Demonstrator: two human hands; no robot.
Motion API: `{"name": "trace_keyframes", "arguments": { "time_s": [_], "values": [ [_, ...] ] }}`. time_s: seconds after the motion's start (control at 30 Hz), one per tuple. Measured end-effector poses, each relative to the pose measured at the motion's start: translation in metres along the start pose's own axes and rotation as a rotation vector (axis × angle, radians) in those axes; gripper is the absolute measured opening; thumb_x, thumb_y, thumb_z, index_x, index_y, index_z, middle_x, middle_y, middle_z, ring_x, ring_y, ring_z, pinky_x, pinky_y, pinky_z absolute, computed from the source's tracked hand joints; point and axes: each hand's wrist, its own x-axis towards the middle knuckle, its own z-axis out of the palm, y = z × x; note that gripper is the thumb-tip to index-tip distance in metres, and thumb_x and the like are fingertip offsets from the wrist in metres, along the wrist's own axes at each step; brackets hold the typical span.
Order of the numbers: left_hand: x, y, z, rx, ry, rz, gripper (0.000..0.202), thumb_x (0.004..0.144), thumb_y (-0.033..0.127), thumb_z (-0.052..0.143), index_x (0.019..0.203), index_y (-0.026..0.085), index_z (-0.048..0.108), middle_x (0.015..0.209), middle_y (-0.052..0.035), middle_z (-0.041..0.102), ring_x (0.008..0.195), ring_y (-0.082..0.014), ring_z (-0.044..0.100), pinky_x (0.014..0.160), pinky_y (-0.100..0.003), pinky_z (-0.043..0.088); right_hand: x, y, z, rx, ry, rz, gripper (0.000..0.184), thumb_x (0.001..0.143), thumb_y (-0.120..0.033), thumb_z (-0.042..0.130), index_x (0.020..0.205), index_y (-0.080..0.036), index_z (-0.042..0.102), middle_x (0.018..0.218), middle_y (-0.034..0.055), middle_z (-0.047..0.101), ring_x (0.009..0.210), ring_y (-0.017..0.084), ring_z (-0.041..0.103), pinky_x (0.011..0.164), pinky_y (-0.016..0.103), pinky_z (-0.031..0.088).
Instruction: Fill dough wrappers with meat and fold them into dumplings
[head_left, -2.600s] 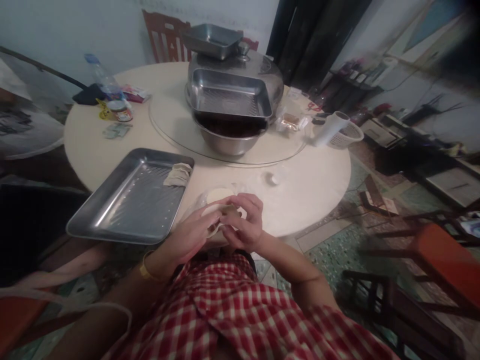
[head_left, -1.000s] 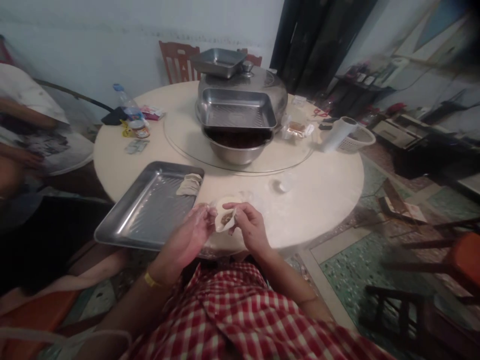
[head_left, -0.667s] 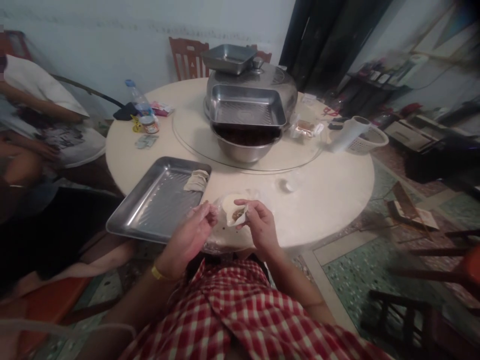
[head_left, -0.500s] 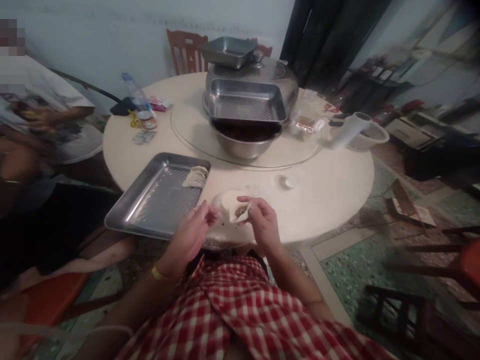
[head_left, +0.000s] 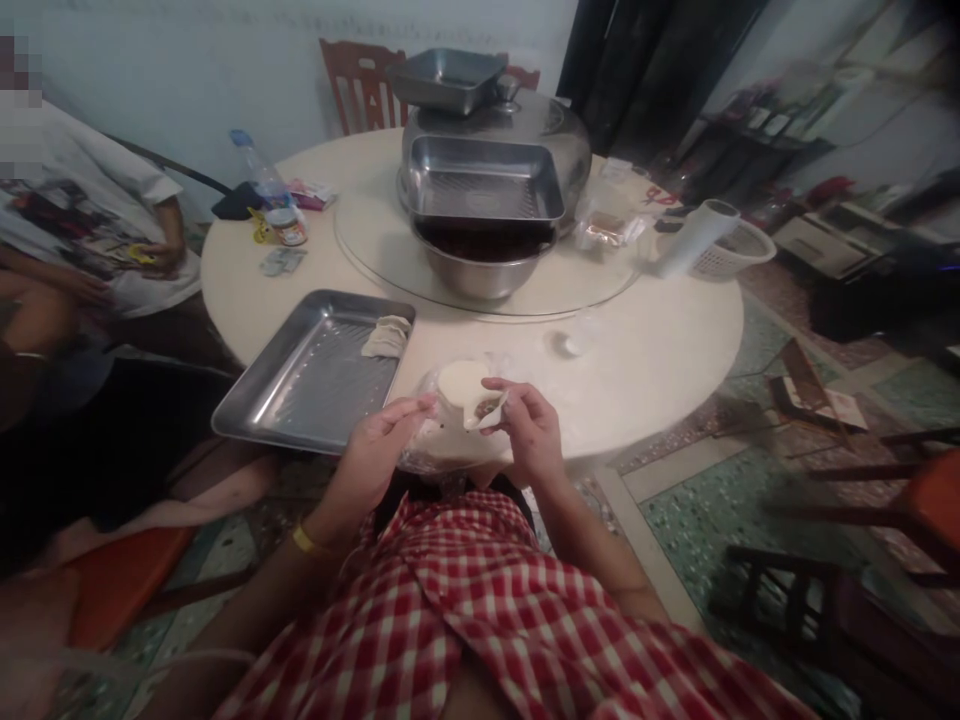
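Observation:
My right hand (head_left: 525, 432) pinches a half-folded dumpling wrapper (head_left: 484, 409) with dark filling showing inside. My left hand (head_left: 379, 450) hovers just left of it, fingers loosely curled, thumb and forefinger close together near a clear plastic bag. A round stack of pale dough wrappers (head_left: 459, 381) lies on that plastic at the table's near edge. A metal tray (head_left: 300, 385) to the left carries a few folded dumplings (head_left: 386, 335) at its far right corner.
A steel bowl of dark filling (head_left: 480, 262) sits under stacked metal pans (head_left: 484, 185) on a glass turntable. A water bottle (head_left: 259, 180), a jar, a white basket (head_left: 731, 258) and a small dish (head_left: 566, 345) stand on the round table (head_left: 660, 350). Another person sits at left (head_left: 90, 250).
My left hand has let go of the dumpling and drawn a little to the left. My right hand now holds the filled wrapper alone. The view has swung left, showing the seated person.

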Motion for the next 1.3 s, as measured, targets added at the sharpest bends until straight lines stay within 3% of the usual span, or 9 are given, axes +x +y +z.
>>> {"name": "trace_keyframes", "arguments": {
  "time_s": [0.13,0.27,0.33,0.43,0.57,0.77,0.93,1.17,1.3],
  "values": [
    [-0.005,0.007,-0.002,0.263,-0.029,0.295,0.027,0.087,0.031,0.056,0.101,0.020,0.075,0.112,-0.0065,0.072,0.106,-0.0208,0.063,0.093,-0.032,0.046,-0.004,0.004,-0.001,-0.013,-0.006,-0.022,0.026,0.082,-0.045,0.068,0.079,-0.019,0.067,0.108,0.0042,0.070,0.068,0.009,0.066,0.055,0.020,0.060],
    [-0.007,0.015,-0.005,0.841,0.033,0.736,0.029,0.091,0.020,0.045,0.098,0.017,0.074,0.091,-0.0081,0.070,0.090,-0.0224,0.060,0.083,-0.037,0.045,-0.006,0.004,-0.002,-0.018,-0.014,-0.039,0.025,0.083,-0.043,0.068,0.078,-0.019,0.067,0.108,0.0033,0.070,0.064,0.007,0.064,0.055,0.019,0.058],
    [-0.005,0.014,-0.005,1.167,0.021,0.841,0.026,0.090,0.017,0.046,0.090,0.016,0.073,0.080,-0.0077,0.067,0.081,-0.0240,0.057,0.074,-0.039,0.042,-0.006,0.002,-0.004,-0.030,0.001,-0.054,0.024,0.083,-0.043,0.068,0.078,-0.019,0.066,0.108,0.0034,0.069,0.064,0.007,0.064,0.055,0.019,0.057],
    [0.000,0.005,-0.003,1.486,-0.097,0.847,0.017,0.087,0.016,0.053,0.082,0.017,0.070,0.075,-0.0067,0.066,0.077,-0.0258,0.056,0.065,-0.038,0.036,-0.006,-0.002,-0.008,-0.055,0.028,-0.078,0.026,0.084,-0.045,0.067,0.078,-0.019,0.066,0.109,0.0039,0.069,0.066,0.008,0.065,0.055,0.020,0.058],
    [0.008,-0.007,-0.002,1.614,-0.187,0.818,0.021,0.090,0.024,0.057,0.072,0.018,0.066,0.071,-0.0068,0.064,0.076,-0.0270,0.055,0.061,-0.038,0.032,-0.004,-0.004,-0.014,-0.068,0.043,-0.087,0.027,0.083,-0.047,0.066,0.079,-0.020,0.066,0.108,0.0032,0.069,0.070,0.008,0.066,0.056,0.021,0.059],
    [0.009,-0.015,0.001,1.603,-0.182,0.791,0.019,0.093,0.027,0.053,0.084,0.017,0.067,0.075,-0.0082,0.064,0.079,-0.0284,0.055,0.063,-0.038,0.032,-0.003,0.001,-0.017,-0.078,0.072,-0.086,0.028,0.083,-0.048,0.066,0.079,-0.021,0.065,0.109,0.0031,0.070,0.073,0.009,0.067,0.056,0.021,0.060],
    [-0.004,-0.032,0.009,1.496,-0.302,0.759,0.027,0.095,0.017,0.044,0.086,0.014,0.069,0.079,-0.0129,0.064,0.079,-0.0286,0.054,0.065,-0.040,0.034,-0.005,-0.003,-0.015,-0.138,0.063,-0.078,0.028,0.083,-0.048,0.065,0.078,-0.021,0.067,0.108,0.0049,0.071,0.074,0.011,0.067,0.057,0.022,0.059],
    [-0.016,-0.044,-0.002,1.548,-0.320,0.745,0.025,0.097,0.034,0.048,0.107,0.022,0.066,0.086,-0.0040,0.066,0.085,-0.0212,0.056,0.072,-0.036,0.037,-0.006,-0.001,-0.017,-0.237,0.131,-0.031,0.026,0.083,-0.044,0.067,0.078,-0.018,0.070,0.114,0.0110,0.070,0.078,0.015,0.069,0.059,0.026,0.060],
    [-0.020,-0.045,-0.007,1.524,-0.323,0.726,0.031,0.099,0.026,0.042,0.123,0.021,0.061,0.087,-0.0039,0.067,0.085,-0.0212,0.055,0.072,-0.036,0.036,-0.003,0.003,-0.014,-0.234,0.102,-0.025,0.028,0.080,-0.047,0.069,0.075,-0.019,0.071,0.112,0.0118,0.071,0.082,0.017,0.069,0.058,0.025,0.059]
  ]
}}
